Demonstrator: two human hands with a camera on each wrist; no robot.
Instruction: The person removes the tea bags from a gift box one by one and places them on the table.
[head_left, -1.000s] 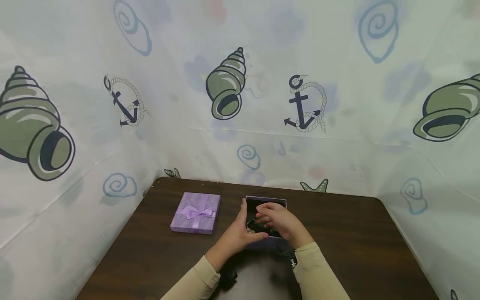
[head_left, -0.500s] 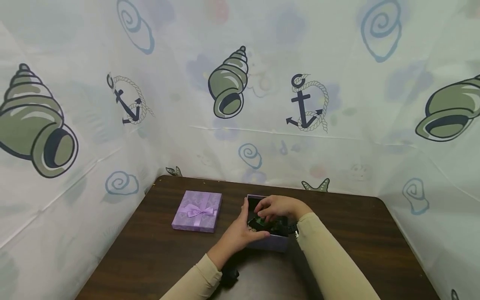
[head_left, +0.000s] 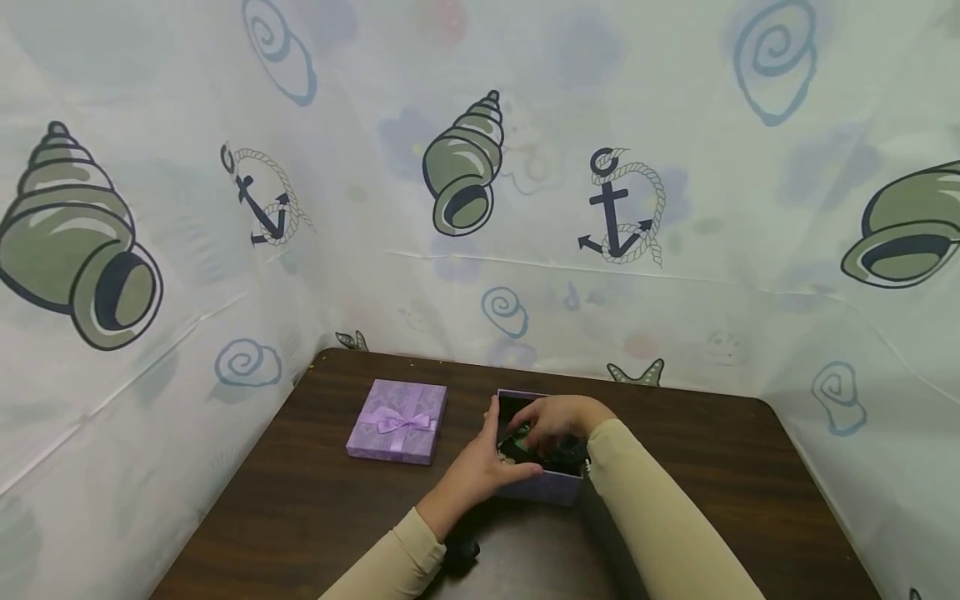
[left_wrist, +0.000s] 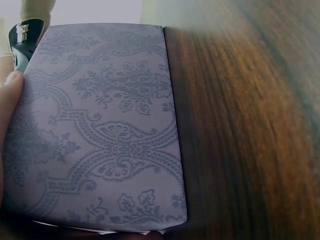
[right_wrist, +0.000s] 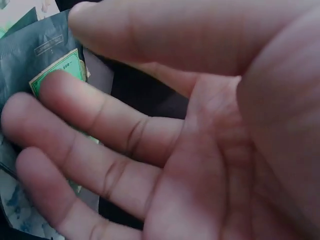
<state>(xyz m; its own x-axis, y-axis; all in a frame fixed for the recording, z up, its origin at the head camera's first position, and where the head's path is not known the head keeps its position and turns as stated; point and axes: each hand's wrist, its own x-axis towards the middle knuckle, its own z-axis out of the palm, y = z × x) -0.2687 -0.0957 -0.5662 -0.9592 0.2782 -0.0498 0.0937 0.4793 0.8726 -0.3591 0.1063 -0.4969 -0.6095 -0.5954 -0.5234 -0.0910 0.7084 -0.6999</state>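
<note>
A lavender gift box (head_left: 542, 487) with a dark interior stands lidless at the table's middle. My left hand (head_left: 472, 471) grips its left side, thumb along the near rim. The left wrist view shows its patterned wall (left_wrist: 110, 125) and the tip of my thumb (left_wrist: 10, 95). My right hand (head_left: 564, 417) reaches down into the box from the right. In the right wrist view, the fingers of my right hand (right_wrist: 165, 145) are spread and slightly bent over a dark packet (right_wrist: 32, 45) and a green printed card (right_wrist: 65, 67). The fingertips overlap the contents.
The matching square lid (head_left: 397, 422) with a ribbon bow lies left of the box. A black wrist device (head_left: 459, 557) sits by my left forearm. Brown wood table (head_left: 705, 467) extends right, with a shell-and-anchor printed curtain (head_left: 540, 292) around it.
My right hand has gone from above the near part of the box to deeper inside it, its forearm swinging to the right. My left hand keeps its grip on the box.
</note>
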